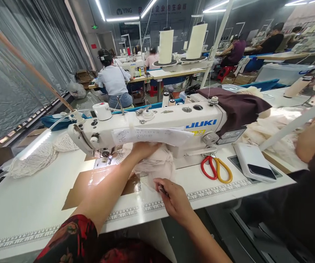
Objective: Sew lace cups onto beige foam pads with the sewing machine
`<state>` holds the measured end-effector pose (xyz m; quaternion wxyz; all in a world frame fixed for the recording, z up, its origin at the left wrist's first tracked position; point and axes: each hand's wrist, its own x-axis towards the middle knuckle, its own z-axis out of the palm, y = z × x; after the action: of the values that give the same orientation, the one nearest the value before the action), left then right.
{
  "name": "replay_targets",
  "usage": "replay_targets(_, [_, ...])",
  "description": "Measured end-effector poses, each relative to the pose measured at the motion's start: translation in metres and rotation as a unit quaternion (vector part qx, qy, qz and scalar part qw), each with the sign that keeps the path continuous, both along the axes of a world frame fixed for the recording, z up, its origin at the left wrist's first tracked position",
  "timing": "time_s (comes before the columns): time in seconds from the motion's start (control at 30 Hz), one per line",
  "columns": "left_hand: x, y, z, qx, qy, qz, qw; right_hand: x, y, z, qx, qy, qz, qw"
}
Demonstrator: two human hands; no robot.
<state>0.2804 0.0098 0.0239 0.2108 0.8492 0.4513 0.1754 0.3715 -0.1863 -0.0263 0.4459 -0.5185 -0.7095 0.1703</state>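
Observation:
My left hand (147, 149) reaches through under the arm of the white JUKI sewing machine (157, 122), onto a bunched pale sheer fabric (161, 162). Its fingers are hidden behind the machine and a strip of handwritten paper (152, 136). My right hand (175, 200) is closed at the near edge of the fabric. A small dark tool (162, 190) shows between its fingers; its kind is mostly hidden. The fabric's edge hangs by the fingertips. Left of my left hand, the lit needle area (105, 159) has lace beside it.
Scissors with red and yellow handles (217, 170) lie right of my right hand, near a white power bank (253, 162). Lace pieces (33, 157) are piled at left. Brown cardboard (77, 188) and a printed ruler (209, 191) are on the tabletop. Co-workers sit beyond.

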Motion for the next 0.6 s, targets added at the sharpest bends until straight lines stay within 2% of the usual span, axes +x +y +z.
replay_targets(0.07, [-0.004, -0.014, 0.000, -0.002, 0.001, -0.001, 1.000, 0.001, -0.004, -0.002, 0.041, 0.026, -0.082, 0.995])
replay_targets(0.13, [-0.007, -0.026, 0.001, 0.009, -0.011, -0.016, 1.000, 0.003, -0.005, 0.000, 0.062, 0.064, -0.182, 0.979])
replay_targets(0.23, [-0.007, -0.038, -0.001, 0.032, -0.048, -0.039, 0.998, 0.009, 0.001, 0.006, 0.051, 0.091, -0.286, 0.952])
replay_targets(0.3, [-0.005, -0.042, -0.002, 0.034, -0.072, -0.049, 0.996, 0.015, 0.009, 0.011, 0.015, 0.087, -0.303, 0.949])
replay_targets(0.43, [-0.010, -0.042, 0.004, 0.030, -0.102, -0.073, 0.992, 0.022, 0.022, 0.021, -0.066, 0.096, -0.267, 0.957])
replay_targets(0.5, [-0.020, -0.044, 0.009, 0.045, -0.119, -0.100, 0.987, 0.025, 0.024, 0.025, -0.077, 0.120, -0.255, 0.956])
replay_targets(0.6, [-0.041, -0.057, 0.015, 0.108, -0.116, -0.134, 0.978, 0.028, 0.028, 0.031, -0.056, 0.166, -0.249, 0.953])
